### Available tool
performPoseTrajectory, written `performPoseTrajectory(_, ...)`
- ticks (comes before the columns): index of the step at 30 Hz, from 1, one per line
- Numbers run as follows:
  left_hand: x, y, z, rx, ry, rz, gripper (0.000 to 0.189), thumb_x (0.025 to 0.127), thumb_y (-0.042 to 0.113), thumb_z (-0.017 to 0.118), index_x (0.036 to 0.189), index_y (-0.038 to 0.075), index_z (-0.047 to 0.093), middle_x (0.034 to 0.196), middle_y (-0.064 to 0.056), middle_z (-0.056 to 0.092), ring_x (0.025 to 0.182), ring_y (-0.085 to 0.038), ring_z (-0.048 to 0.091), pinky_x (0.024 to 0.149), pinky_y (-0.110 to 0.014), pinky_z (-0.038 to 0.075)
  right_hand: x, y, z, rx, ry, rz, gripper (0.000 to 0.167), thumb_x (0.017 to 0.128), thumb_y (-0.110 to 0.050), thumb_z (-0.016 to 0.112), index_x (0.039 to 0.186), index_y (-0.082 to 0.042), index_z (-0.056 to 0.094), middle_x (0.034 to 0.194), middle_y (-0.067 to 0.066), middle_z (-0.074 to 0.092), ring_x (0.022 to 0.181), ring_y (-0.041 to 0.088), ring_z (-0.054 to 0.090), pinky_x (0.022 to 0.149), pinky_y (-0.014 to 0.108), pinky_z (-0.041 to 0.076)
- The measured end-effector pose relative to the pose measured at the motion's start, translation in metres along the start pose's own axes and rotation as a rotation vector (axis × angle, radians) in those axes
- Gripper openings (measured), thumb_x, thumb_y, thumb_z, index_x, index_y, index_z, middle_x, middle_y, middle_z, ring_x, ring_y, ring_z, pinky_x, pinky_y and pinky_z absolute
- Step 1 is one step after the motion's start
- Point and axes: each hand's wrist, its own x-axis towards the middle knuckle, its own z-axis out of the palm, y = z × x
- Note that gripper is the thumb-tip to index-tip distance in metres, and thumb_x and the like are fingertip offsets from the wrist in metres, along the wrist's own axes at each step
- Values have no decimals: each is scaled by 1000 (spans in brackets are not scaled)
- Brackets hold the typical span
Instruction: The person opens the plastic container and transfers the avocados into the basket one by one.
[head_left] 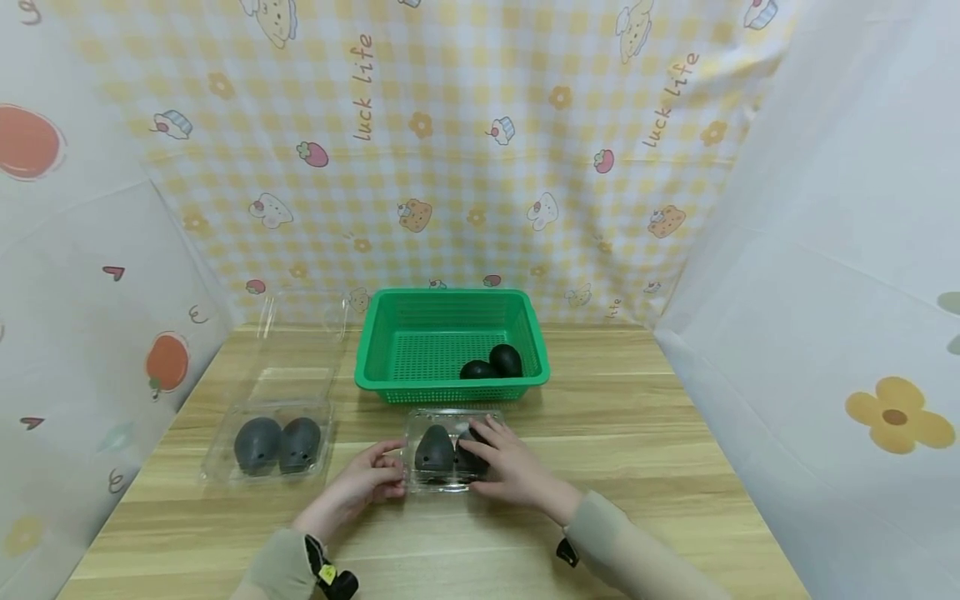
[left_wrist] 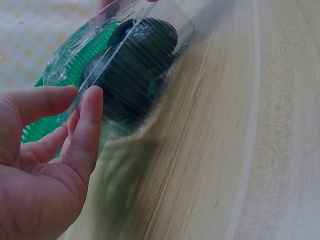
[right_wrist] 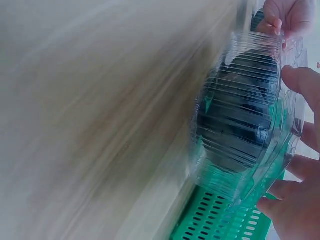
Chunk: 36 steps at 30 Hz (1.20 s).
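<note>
A lidded clear plastic clamshell box (head_left: 447, 486) sits on the table in front of me, with two dark egg-shaped objects (head_left: 435, 450) inside. My left hand (head_left: 365, 479) is at its left end; in the left wrist view, thumb and forefinger pinch the rim corner. Across the right part of the lid my right hand (head_left: 517, 467) is spread, its fingers fairly straight and touching the plastic, partly hiding one dark object. Seen from the right wrist, the thumb (right_wrist: 300, 82) lies at the lid's edge and the other fingers reach the box's far side.
Behind the box stands a green perforated basket (head_left: 375, 385) with two dark egg-shaped objects (head_left: 506, 360) in its right front corner. At the left a second clear clamshell box (head_left: 324, 467) lies with its lid raised back, holding two more dark objects (head_left: 258, 446). A patterned cloth hangs behind the table.
</note>
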Motion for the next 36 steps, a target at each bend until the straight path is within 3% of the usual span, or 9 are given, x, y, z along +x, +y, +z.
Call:
performPoseTrajectory(12, -1, 3, 2, -5, -19, -4, 64, 93, -5, 57, 145, -13, 20, 89, -8, 56, 76, -16, 62, 70, -28, 56, -2, -3, -4, 150, 35, 58, 57, 80, -19, 74, 133, -7, 58, 147, 20, 41, 138, 44, 27, 105, 54, 35)
performPoseTrajectory(19, -1, 2, 1, -3, -34, -4, 65, 93, -6, 57, 146, -12, 19, 87, -6, 56, 76, -16, 62, 70, -28, 56, 1, -6, -14, 240, 17, 123, 56, 77, -14, 72, 132, -8, 59, 144, 20, 44, 137, 43, 30, 95, 48, 46)
performPoseTrajectory(26, -1, 1, 1, 5, -23, -11, 68, 91, -7, 56, 147, -11, 17, 86, -3, 55, 76, -16, 61, 70, -28, 56, 4, -6, -24, 315, 69, 143, 52, 74, -10, 70, 126, -7, 64, 138, 21, 50, 132, 41, 40, 99, 50, 43)
performPoseTrajectory(33, -2, 1, 1, 23, -16, -14, 67, 93, -7, 55, 147, -12, 16, 89, -4, 54, 78, -17, 61, 70, -29, 56, 8, -6, -37, 281, 20, 131, 50, 76, -16, 69, 125, -7, 65, 133, 19, 56, 126, 38, 48, 103, 49, 40)
performPoseTrajectory(35, -3, 1, 1, 32, -9, -11, 65, 93, -6, 55, 146, -13, 18, 90, -5, 53, 79, -16, 60, 70, -29, 56, 10, -7, -43, 258, 5, 115, 49, 77, -17, 68, 124, -7, 65, 131, 16, 58, 110, 29, 61, 102, 45, 43)
performPoseTrajectory(36, -3, 2, 1, 37, -6, -10, 65, 92, -5, 55, 146, -13, 19, 90, -5, 53, 79, -16, 60, 70, -29, 56, 11, -8, -47, 250, -8, 112, 49, 77, -18, 67, 125, -7, 65, 130, 14, 59, 95, 22, 66, 100, 43, 45)
